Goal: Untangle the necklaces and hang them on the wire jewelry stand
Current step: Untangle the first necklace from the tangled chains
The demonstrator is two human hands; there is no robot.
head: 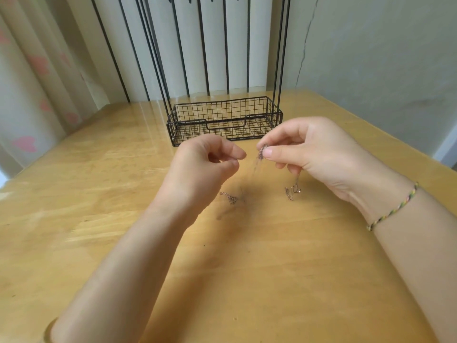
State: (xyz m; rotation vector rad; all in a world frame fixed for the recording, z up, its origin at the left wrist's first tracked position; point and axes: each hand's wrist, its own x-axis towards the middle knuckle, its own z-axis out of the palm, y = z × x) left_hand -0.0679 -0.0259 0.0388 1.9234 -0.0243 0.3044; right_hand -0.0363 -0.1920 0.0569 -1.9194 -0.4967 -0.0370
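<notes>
Both forearms reach in over the wooden desk (247, 280). The right wrist carries a braided thread bracelet (393, 206).

Left hand (205, 164): raised above the desk, fingers curled in, thumb tip pressed toward the forefinger. Cannot tell whether a fine strand lies between them.

Right hand (309, 149): raised, level with the left and just beside it. Thumb and forefinger pinch the knotted clump of the necklaces (262, 151). Blurred strands drop from the clump toward the desk. One loose chain end (228, 198) lies on the desk below the left hand. A heart pendant (295, 189) with a short piece of chain hangs under the right palm, close to the desk surface.

Behind the hands, the wire jewelry stand (222, 120) sits on the desk. Its low black mesh basket has a notched front rim, and the grid floor shows through the walls. Thin black uprights (158, 58) rise from the basket out of the top of the view.

Further back: a pale curtain (37, 70) with pink hearts to the left, a cracked wall (371, 45) to the right.
</notes>
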